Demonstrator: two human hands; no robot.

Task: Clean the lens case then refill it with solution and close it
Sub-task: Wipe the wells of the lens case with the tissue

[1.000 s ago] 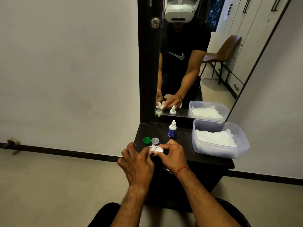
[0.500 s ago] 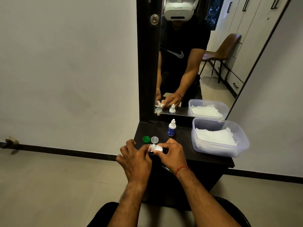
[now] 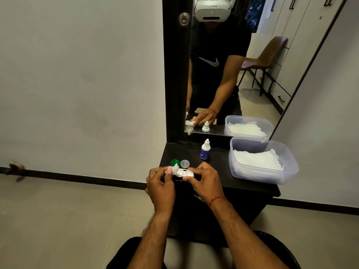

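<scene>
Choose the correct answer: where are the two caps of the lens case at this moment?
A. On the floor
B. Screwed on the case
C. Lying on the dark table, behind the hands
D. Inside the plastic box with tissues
C: the green cap and the clear cap lie side by side on the table, off the lens case.

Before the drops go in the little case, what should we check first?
1. Both caps off: green cap and clear cap lie on the table. Ok.
2. Case held steady: right hand pinches one end. Ok.
3. Wiping finished: left hand has tissue at the case. Not ok.
4. Cups dry and clean: cannot tell.
5. Bottle within reach, upright behind the hands. Ok.
6. Bottle open: its cap looks on. Not ok.
</scene>
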